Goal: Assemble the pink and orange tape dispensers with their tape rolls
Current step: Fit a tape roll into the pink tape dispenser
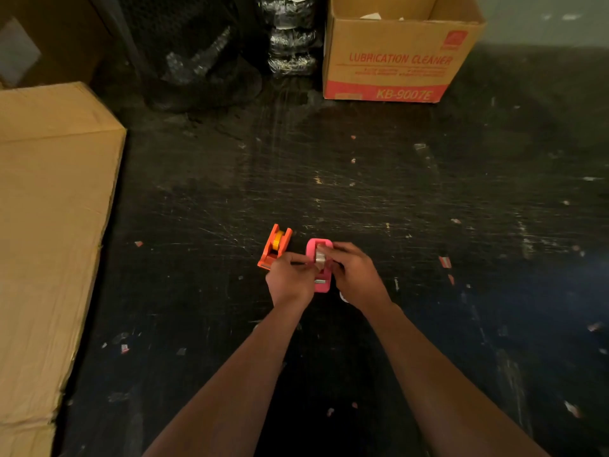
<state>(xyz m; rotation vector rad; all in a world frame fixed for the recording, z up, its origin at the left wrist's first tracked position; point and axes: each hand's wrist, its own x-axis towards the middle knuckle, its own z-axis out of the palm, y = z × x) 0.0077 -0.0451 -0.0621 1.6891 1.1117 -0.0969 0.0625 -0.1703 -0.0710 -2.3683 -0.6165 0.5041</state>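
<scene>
An orange tape dispenser (pixel 274 247) stands on the dark floor with a yellow tape roll (pixel 278 239) seated between its side walls. Just to its right lies the pink tape dispenser (pixel 318 265), partly covered by both hands. My left hand (pixel 290 280) grips the pink dispenser's left side. My right hand (pixel 354 275) pinches a pale, clear tape roll (pixel 321 255) that sits in the pink dispenser's opening. A small white object (pixel 343 296) peeks out under my right wrist; what it is cannot be told.
A large flat cardboard box (pixel 49 242) lies along the left. An open carton marked "LUBRICATION CLEANER" (pixel 395 57) stands at the back right, with black plastic-wrapped bundles (pixel 286 34) beside it. Small paper scraps litter the scratched black floor (pixel 362 176).
</scene>
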